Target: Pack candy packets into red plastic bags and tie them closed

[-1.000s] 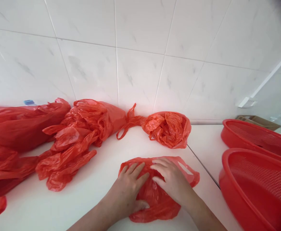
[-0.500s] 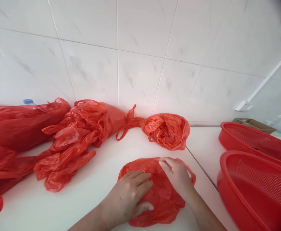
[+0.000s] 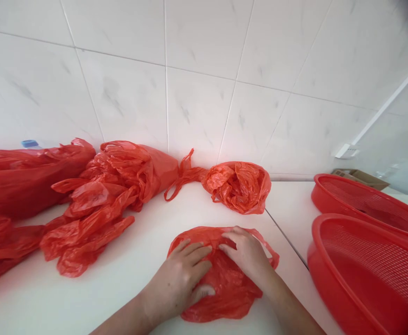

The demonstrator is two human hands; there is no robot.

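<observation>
A crumpled red plastic bag [image 3: 230, 279] lies on the white table in front of me, with a handle loop at its right side. My left hand [image 3: 186, 274] rests on the bag's left part, fingers spread and thumb stretched toward the middle. On the upper right part of the same bag is my right hand [image 3: 244, 251], its fingers apart and slightly bent against the plastic. Neither hand wraps round anything. Behind the bag, a bundled red plastic bag [image 3: 239, 188] sits close to the wall.
More red plastic bags [image 3: 130, 172] are heaped along the wall to the left, with a blue bottle cap [image 3: 29, 143] behind them. Two red mesh baskets [image 3: 317, 232] stand at the right, near a cardboard box [image 3: 363, 177]. A seam runs between the table surfaces.
My right hand has shifted slightly left across the bag, with its fingers more spread. My left hand's fingers have opened wider over the bag. The whole view has turned a little.
</observation>
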